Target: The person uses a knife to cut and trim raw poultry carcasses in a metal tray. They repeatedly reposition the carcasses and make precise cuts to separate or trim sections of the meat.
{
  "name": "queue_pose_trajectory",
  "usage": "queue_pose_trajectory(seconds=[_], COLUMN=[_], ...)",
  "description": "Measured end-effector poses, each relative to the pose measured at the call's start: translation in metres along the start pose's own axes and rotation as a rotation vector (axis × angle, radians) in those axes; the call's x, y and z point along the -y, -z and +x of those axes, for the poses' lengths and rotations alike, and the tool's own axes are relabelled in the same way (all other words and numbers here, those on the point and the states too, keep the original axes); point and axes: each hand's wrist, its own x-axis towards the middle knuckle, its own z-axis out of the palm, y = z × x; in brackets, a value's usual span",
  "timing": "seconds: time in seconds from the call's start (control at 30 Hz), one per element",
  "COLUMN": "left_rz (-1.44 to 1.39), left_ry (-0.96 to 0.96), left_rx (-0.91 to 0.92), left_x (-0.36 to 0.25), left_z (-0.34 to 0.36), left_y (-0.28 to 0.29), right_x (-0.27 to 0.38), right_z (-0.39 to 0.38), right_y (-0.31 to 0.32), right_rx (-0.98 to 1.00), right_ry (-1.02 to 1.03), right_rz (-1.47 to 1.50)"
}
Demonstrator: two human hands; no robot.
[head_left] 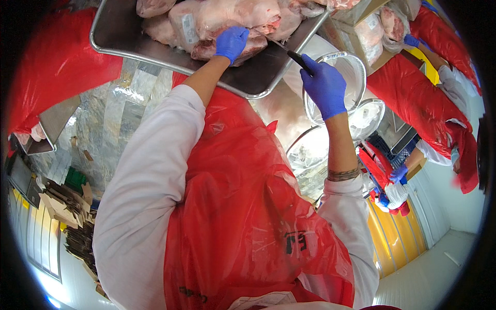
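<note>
My left hand (232, 43), in a blue glove, is closed on a cut of raw meat (253, 50) at the near side of a deep metal tray (122, 30). My right hand (325, 89), also gloved in blue, grips the black handle of a knife (298, 61). Its blade slants over the tray toward the left, and the tip reaches the meat close to my left fingers. Behind lie more large pale cuts (212, 19), one with a white label (188, 27) on it. What exactly my left fingertips pinch is hidden.
Lined white buckets (356, 64) stand right of the tray, below a cardboard box of wrapped meat (370, 34). Co-workers in red aprons (421, 98) work at the right; another red apron (62, 67) is at the left. Cardboard (80, 245) is stacked lower left.
</note>
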Motion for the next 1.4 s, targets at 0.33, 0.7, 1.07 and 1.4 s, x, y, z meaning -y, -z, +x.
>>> queue_pose_trajectory(seconds=[0.33,0.7,1.07,1.4], left_rz=[-0.123,-0.236,-0.222,-0.326], left_ry=[0.107,0.135,0.087,0.063], left_rx=[-0.061,-0.033,-0.129,-0.046], left_x=[-0.011,-0.019,-0.013,-0.007], left_z=[0.001,0.0,-0.007,-0.004], left_y=[0.013,0.023,0.012,0.02], right_x=[0.045,0.012,-0.009,0.054], right_z=[0.014,0.082,0.222,0.327], right_y=[-0.035,0.007,0.042,0.067], right_rx=[-0.075,0.095,0.235,0.546], right_ry=[0.033,0.239,0.529,0.627], right_rz=[-0.107,-0.176,-0.139,-0.365])
